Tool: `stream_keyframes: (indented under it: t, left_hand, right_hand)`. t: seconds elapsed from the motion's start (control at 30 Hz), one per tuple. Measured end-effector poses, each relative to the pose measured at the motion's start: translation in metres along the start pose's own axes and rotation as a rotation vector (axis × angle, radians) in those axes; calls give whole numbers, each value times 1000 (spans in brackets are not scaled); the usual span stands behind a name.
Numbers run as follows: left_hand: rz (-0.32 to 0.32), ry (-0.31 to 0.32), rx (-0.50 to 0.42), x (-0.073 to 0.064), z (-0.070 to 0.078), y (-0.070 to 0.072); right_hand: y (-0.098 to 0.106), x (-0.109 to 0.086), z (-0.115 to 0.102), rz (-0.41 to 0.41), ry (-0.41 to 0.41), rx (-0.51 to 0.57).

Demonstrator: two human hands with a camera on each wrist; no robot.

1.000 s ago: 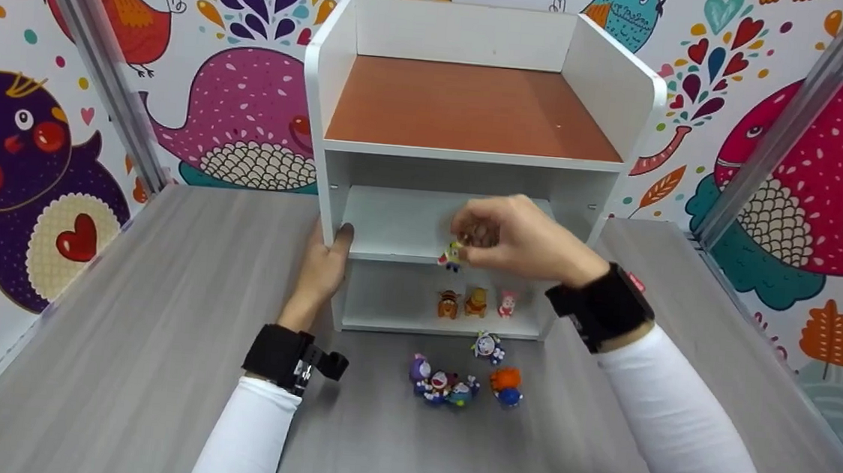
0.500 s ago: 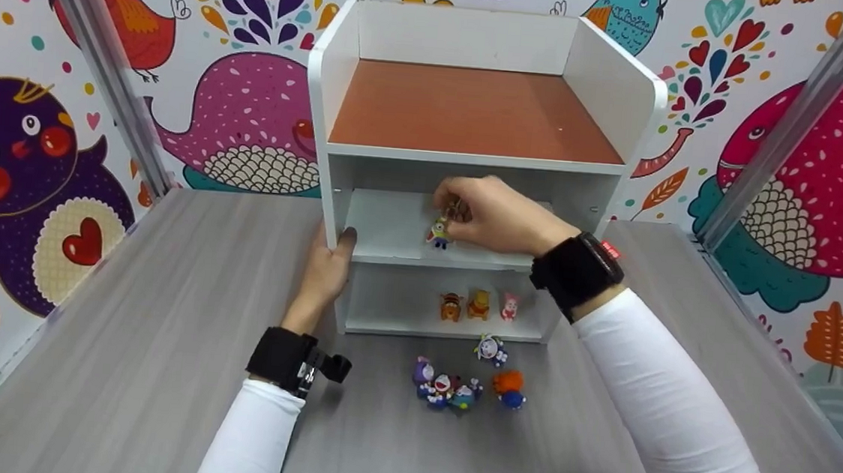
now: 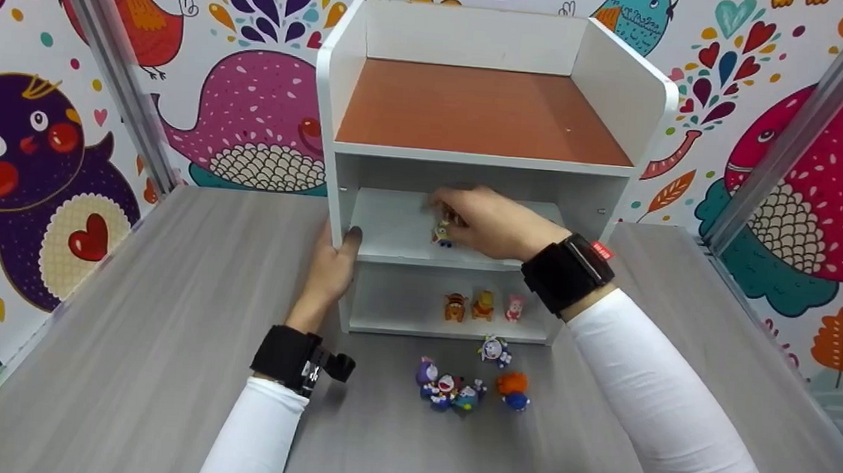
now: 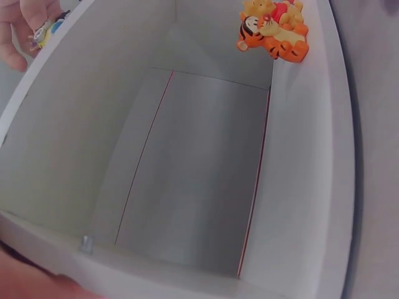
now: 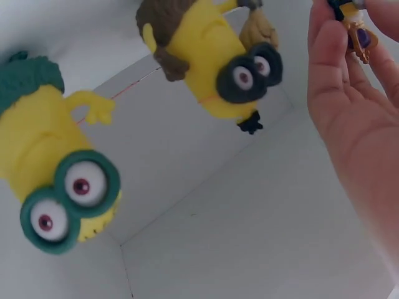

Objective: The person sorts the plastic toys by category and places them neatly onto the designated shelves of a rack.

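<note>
My left hand [image 3: 330,263] grips the left side panel of a white shelf unit [image 3: 346,129], thumb on its front edge. Over the middle shelf [image 3: 385,222], my right hand [image 3: 494,223] pinches a small yellow-and-blue toy figurine [image 3: 442,232]. In the left wrist view, that figurine [image 4: 43,34] shows beyond a shelf board, its face toward the camera. The right wrist view has it at the fingertips, near two Minion figurines, one with green goggles [image 5: 37,137] and one with black goggles [image 5: 206,56]. Both Minions are hidden in the head view. Whether the held figurine touches the shelf, I cannot tell.
On the bottom shelf stand Tigger [image 3: 454,307], Winnie the Pooh [image 3: 483,305] and Piglet [image 3: 513,308] figurines. In front of the unit, several colourful figurines [image 3: 445,390], an orange-and-blue one [image 3: 512,389] and a white-and-purple one [image 3: 494,351] sit on the grey tabletop [image 3: 158,336].
My right hand has moved left and farther in over the middle shelf with the figurine, slowing in the last half second. The left hand keeps its grip on the side panel.
</note>
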State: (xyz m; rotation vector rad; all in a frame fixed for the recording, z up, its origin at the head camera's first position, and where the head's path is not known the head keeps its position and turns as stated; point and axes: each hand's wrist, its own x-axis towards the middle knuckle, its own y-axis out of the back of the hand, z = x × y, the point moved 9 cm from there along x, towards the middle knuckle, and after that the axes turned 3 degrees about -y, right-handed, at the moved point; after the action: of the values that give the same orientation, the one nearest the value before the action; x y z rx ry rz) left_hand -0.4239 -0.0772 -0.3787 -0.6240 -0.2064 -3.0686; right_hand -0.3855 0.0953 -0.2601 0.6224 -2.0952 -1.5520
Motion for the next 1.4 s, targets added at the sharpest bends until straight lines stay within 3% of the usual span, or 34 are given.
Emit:
stream_keyframes:
  t: [0.23,0.57,0.77,0.9,1.17,1.3,1.4]
  left_hand:
    - [4,-27,-15,0,2,0]
    - [6,-17,0,-1,2,1]
    - [5,-14,-10,-1,2,1]
    - [1,-9,-16,-1,2,1]
    - [0,-11,-8,2,2,-3]
    - [8,-4,0,2,2,-2]
    - [11,-1,8,1,2,0]
  right_hand:
    - [-2,0,3,16,-19,-36]
    - [2,-2,-3,88,43,-83]
    - [12,-9,-4,136,16,-82]
    - [23,-25,-8,249,37,-95]
    - [25,-78,-26,513,199,-78]
    - [13,-100,-27,550,243,-92]
    - [3,-116,-19,531,247,-37]
